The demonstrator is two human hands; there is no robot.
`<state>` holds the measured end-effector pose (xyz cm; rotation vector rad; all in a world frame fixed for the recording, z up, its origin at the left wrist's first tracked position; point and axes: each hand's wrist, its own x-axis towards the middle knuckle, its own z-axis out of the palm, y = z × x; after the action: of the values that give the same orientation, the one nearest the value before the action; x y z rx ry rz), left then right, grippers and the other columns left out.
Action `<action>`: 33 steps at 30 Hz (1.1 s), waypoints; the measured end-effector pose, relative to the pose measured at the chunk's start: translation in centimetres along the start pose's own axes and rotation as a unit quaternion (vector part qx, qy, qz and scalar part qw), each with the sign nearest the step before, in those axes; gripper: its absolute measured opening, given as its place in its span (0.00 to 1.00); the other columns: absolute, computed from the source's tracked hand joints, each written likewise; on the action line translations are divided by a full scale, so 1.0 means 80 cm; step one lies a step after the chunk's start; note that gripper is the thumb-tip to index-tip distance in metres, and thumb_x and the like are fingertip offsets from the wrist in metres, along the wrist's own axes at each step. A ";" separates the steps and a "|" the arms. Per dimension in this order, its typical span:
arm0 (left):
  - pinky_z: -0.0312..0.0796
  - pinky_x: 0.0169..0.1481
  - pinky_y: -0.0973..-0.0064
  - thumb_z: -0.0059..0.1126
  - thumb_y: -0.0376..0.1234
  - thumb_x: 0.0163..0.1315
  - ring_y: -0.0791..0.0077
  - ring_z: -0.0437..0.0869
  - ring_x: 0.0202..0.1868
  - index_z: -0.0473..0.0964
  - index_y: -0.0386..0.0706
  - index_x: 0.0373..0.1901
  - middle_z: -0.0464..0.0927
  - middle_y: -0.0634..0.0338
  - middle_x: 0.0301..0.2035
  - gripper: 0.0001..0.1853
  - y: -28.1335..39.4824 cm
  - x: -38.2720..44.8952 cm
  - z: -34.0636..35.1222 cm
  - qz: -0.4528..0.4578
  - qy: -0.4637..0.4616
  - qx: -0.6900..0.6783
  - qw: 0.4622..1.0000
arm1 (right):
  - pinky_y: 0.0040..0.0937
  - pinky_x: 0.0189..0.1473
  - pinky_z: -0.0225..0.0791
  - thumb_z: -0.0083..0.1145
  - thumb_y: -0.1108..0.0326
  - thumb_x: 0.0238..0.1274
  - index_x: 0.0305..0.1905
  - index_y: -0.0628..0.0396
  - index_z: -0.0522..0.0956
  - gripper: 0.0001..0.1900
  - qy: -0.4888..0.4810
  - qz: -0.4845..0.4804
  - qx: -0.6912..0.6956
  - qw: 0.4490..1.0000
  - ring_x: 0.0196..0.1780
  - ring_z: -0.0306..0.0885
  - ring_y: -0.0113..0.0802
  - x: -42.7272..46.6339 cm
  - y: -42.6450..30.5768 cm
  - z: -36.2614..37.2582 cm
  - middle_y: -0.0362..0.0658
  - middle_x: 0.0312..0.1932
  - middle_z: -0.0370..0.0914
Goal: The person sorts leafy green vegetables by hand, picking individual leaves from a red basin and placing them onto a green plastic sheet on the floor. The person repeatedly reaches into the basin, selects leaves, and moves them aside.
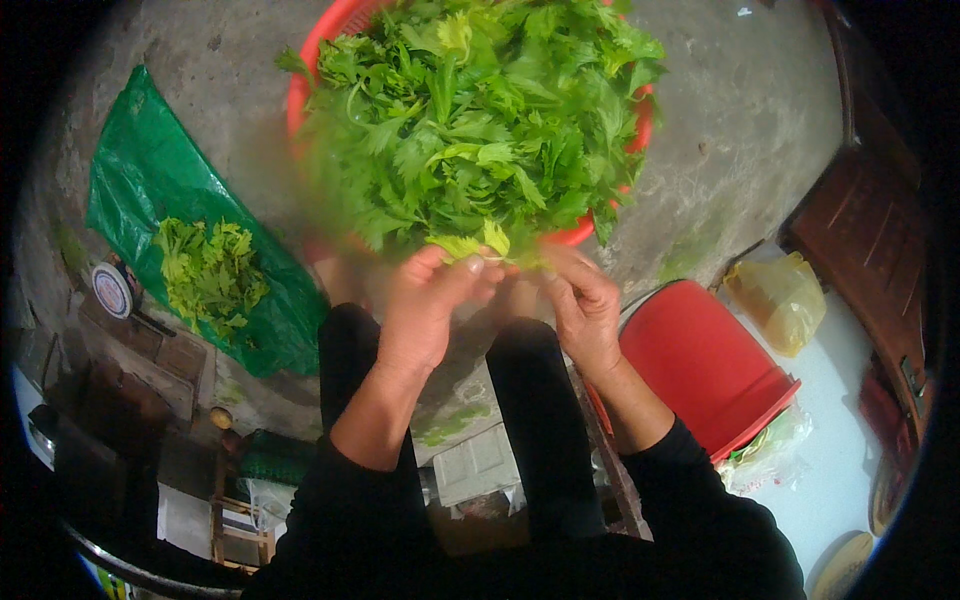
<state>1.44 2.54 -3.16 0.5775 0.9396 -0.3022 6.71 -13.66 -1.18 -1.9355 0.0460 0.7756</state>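
Note:
A red plastic basket [298, 97] heaped with leafy green celery [480, 127] stands before me, leaves spilling over its rim. At its near edge, a small yellow-green celery sprig [469, 246] is pinched between the thumb and fingers of my left hand [424, 307]. My right hand [589, 307] is beside it, thumb and forefinger together at the sprig's pale stem end; a blurred bit of yellow-green shows at those fingertips. To the left, a smaller pile of yellowish celery leaves [210, 274] lies on a green plastic sheet [165, 165].
A red bucket [697, 360] lies on its side at the right, near a yellow plastic bag [780, 300]. Brown wooden furniture [862, 240] stands at the far right. A round-lidded container [112, 290] sits by the green sheet's left edge. The floor [720, 150] is grey concrete.

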 end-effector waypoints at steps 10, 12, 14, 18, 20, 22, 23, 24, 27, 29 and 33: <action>0.74 0.39 0.70 0.52 0.30 0.59 0.70 0.79 0.33 0.71 0.38 0.41 0.77 0.57 0.32 0.09 0.046 -0.023 -0.094 0.176 0.148 -0.064 0.971 | 0.17 0.33 0.65 0.50 0.75 0.61 0.43 0.61 0.75 0.07 0.064 0.147 0.135 0.978 0.32 0.71 0.20 -0.016 0.055 0.000 0.37 0.32 0.76; 0.73 0.47 0.68 0.50 0.33 0.62 0.69 0.79 0.39 0.70 0.37 0.43 0.76 0.55 0.37 0.10 0.054 -0.043 -0.154 0.176 0.289 -0.039 0.940 | 0.18 0.31 0.65 0.50 0.75 0.61 0.42 0.61 0.75 0.07 0.019 0.230 0.128 0.965 0.30 0.71 0.20 -0.023 0.074 0.011 0.37 0.30 0.76; 0.71 0.51 0.68 0.47 0.34 0.64 0.65 0.76 0.45 0.69 0.37 0.45 0.74 0.51 0.43 0.12 0.056 -0.048 -0.191 0.201 0.329 -0.053 0.921 | 0.22 0.28 0.66 0.53 0.72 0.58 0.43 0.62 0.75 0.09 0.000 0.240 0.100 0.965 0.25 0.72 0.24 -0.034 0.117 0.024 0.40 0.25 0.77; 0.67 0.57 0.64 0.43 0.35 0.66 0.57 0.70 0.54 0.64 0.36 0.51 0.66 0.47 0.52 0.16 0.040 -0.066 -0.240 0.090 0.394 -0.186 0.896 | 0.31 0.27 0.66 0.58 0.67 0.52 0.40 0.63 0.75 0.13 -0.030 0.096 -0.160 0.982 0.21 0.73 0.32 -0.015 0.104 0.064 0.47 0.19 0.75; 0.65 0.58 0.61 0.44 0.35 0.65 0.55 0.70 0.54 0.63 0.36 0.53 0.66 0.48 0.53 0.17 0.027 -0.078 -0.194 0.047 0.326 -0.195 0.924 | 0.32 0.26 0.66 0.58 0.66 0.52 0.37 0.64 0.75 0.12 -0.001 0.135 -0.117 0.984 0.21 0.73 0.32 -0.001 0.118 0.080 0.47 0.19 0.75; 0.65 0.58 0.60 0.46 0.35 0.64 0.56 0.70 0.54 0.62 0.36 0.54 0.65 0.49 0.54 0.19 0.008 -0.093 -0.139 0.016 0.280 -0.208 0.937 | 0.29 0.21 0.62 0.57 0.67 0.54 0.30 0.61 0.74 0.08 -0.015 0.148 -0.102 0.984 0.19 0.69 0.27 0.010 0.100 0.086 0.42 0.17 0.73; 0.65 0.58 0.61 0.48 0.35 0.62 0.58 0.70 0.55 0.61 0.36 0.55 0.65 0.49 0.55 0.21 0.000 -0.096 -0.109 0.004 0.260 -0.218 0.941 | 0.27 0.20 0.60 0.57 0.67 0.54 0.28 0.60 0.74 0.07 -0.035 0.236 -0.027 0.971 0.18 0.67 0.25 0.012 0.085 0.079 0.40 0.16 0.72; 0.64 0.59 0.61 0.49 0.35 0.62 0.58 0.70 0.54 0.62 0.37 0.55 0.65 0.50 0.55 0.21 -0.003 -0.101 -0.080 -0.010 0.272 -0.208 0.939 | 0.25 0.19 0.58 0.58 0.68 0.54 0.27 0.58 0.73 0.07 -0.059 0.323 0.050 0.943 0.17 0.64 0.23 0.012 0.076 0.074 0.38 0.16 0.71; 0.63 0.58 0.64 0.49 0.34 0.62 0.60 0.71 0.53 0.63 0.41 0.55 0.68 0.53 0.52 0.20 -0.013 -0.112 -0.034 -0.060 0.280 -0.174 0.942 | 0.20 0.17 0.50 0.59 0.70 0.53 0.26 0.53 0.73 0.06 -0.104 0.412 0.292 0.857 0.16 0.57 0.17 -0.007 0.051 0.046 0.33 0.17 0.68; 0.62 0.57 0.67 0.49 0.34 0.62 0.65 0.71 0.53 0.63 0.42 0.55 0.70 0.56 0.51 0.19 -0.017 -0.114 -0.032 -0.080 0.208 -0.133 0.966 | 0.19 0.19 0.53 0.59 0.70 0.53 0.27 0.54 0.74 0.05 -0.130 0.385 0.327 0.854 0.18 0.60 0.17 -0.025 0.024 0.032 0.34 0.19 0.69; 0.63 0.58 0.71 0.48 0.34 0.63 0.71 0.71 0.53 0.63 0.40 0.57 0.71 0.59 0.51 0.21 -0.003 -0.069 -0.012 -0.097 0.041 -0.082 0.991 | 0.18 0.23 0.58 0.60 0.72 0.53 0.32 0.60 0.76 0.04 -0.113 0.177 0.093 0.973 0.23 0.65 0.19 -0.051 -0.012 0.022 0.36 0.23 0.72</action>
<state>-2.40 2.90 0.92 0.3507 1.0909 -0.3729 2.96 -12.97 1.22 -1.6716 0.3215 1.1806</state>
